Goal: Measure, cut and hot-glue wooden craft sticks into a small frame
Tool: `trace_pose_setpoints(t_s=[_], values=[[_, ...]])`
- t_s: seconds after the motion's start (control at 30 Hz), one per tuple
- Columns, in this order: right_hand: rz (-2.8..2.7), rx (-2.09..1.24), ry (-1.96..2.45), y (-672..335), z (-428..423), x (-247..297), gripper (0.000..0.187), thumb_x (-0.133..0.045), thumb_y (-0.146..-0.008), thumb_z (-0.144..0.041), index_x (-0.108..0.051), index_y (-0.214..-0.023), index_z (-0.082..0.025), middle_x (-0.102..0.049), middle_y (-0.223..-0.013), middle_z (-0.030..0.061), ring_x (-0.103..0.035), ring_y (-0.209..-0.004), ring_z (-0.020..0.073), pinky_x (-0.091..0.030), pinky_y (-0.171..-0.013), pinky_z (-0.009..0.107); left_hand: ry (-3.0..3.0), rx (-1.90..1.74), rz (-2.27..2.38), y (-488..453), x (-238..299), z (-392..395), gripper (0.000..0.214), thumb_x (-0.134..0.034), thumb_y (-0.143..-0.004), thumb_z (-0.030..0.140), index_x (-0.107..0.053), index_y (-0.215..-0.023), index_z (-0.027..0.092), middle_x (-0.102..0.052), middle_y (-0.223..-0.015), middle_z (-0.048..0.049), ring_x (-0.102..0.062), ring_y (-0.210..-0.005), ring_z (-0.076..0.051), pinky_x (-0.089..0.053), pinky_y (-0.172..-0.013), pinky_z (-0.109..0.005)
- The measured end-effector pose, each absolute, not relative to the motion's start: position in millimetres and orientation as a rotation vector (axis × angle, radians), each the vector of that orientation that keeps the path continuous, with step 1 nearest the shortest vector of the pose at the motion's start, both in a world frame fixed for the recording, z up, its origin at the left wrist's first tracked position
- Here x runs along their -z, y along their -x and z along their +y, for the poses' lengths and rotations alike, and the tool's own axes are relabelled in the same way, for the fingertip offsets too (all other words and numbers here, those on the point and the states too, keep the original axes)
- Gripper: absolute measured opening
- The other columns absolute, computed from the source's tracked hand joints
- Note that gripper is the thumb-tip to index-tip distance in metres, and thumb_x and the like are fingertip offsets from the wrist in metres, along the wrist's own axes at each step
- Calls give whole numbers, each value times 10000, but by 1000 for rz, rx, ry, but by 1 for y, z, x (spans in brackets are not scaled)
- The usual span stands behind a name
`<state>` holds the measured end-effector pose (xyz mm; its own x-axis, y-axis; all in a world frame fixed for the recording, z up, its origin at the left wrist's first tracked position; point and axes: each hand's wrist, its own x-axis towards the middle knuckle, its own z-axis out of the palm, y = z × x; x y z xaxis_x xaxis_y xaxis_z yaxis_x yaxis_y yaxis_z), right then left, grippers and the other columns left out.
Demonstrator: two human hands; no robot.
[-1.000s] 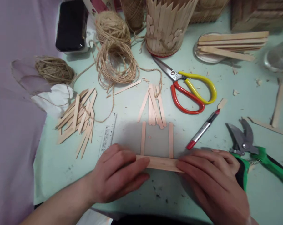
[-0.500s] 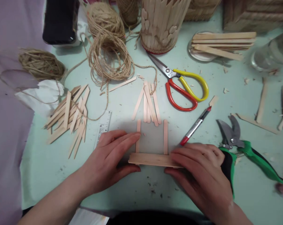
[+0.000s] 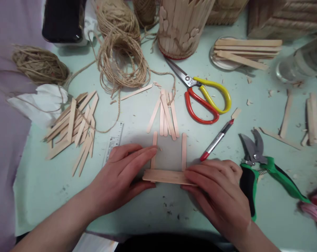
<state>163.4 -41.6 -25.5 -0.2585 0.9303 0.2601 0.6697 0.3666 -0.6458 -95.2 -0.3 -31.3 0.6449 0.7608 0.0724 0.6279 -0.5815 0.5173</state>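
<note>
A wide wooden stick (image 3: pixel 165 176) lies crosswise near the table's front, over the near ends of two thin upright sticks (image 3: pixel 184 151). My left hand (image 3: pixel 121 175) lies with fingers stretched out, its fingertips on the left thin stick (image 3: pixel 153 152) and its thumb by the wide stick's left end. My right hand (image 3: pixel 218 192) pinches the wide stick's right end between fingers and thumb. Just beyond the frame lies a small fan of thin sticks (image 3: pixel 165 115).
On the pale green table (image 3: pixel 137 217) lie red-and-yellow scissors (image 3: pixel 205 98), a red marker (image 3: pixel 216 140), green pruning shears (image 3: pixel 266 168), a clear ruler (image 3: pixel 113 140), a pile of cut sticks (image 3: pixel 74 129), twine coils (image 3: pixel 121 59), a stick-covered pot (image 3: pixel 181 24) and long sticks on a lid (image 3: pixel 247 49).
My left hand's fingers slid from the wide stick's left end up onto the left thin stick. The right hand stayed on the right end. The view shifted slightly left.
</note>
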Motion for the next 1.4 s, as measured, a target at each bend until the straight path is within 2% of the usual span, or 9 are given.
trace_pose_setpoints(t_s=[0.2, 0.4, 1.0, 1.2, 1.4], values=[[-2065, -597, 1349, -167, -43, 29, 105, -634, -920, -123, -697, -983, -179, -759, -919, 46, -618, -898, 219, -362, -775, 413, -2427, -399, 1081, 93, 32, 0, 584, -569, -954, 480, -428, -1417, 153, -651, -1308, -120, -549, -1123, -268, -438, -925, -397], [-2026, -545, 1320, -166, -44, 35, 131, -574, -959, -144, -700, -962, -177, -757, -895, 38, -623, -879, 213, -362, -757, 407, -2434, -387, 1087, 92, 31, 0, 501, -550, -977, 407, -462, -1407, 163, -651, -1310, -123, -569, -1125, -264, -445, -923, -390], [-2109, -586, 1307, -169, -40, 28, 156, -612, -907, -73, -690, -991, -179, -763, -916, 35, -661, -859, 203, -387, -741, 390, -2431, -371, 1093, 91, 29, 0, 490, -572, -966, 427, -482, -1355, 143, -640, -1336, -119, -547, -1131, -266, -433, -940, -394], [-2092, -582, 1327, -167, -40, 29, 124, -600, -932, -112, -692, -980, -180, -759, -901, 25, -659, -855, 197, -378, -747, 389, -2418, -366, 1101, 92, 29, 0, 481, -581, -966, 389, -470, -1378, 165, -642, -1332, -118, -555, -1132, -261, -441, -936, -391], [-2095, -578, 1300, -169, -42, 28, 144, -618, -903, -78, -696, -981, -170, -762, -909, 38, -667, -857, 210, -386, -754, 397, -2422, -357, 1092, 92, 28, 0, 445, -580, -967, 365, -488, -1355, 168, -643, -1335, -117, -550, -1137, -262, -434, -944, -396]])
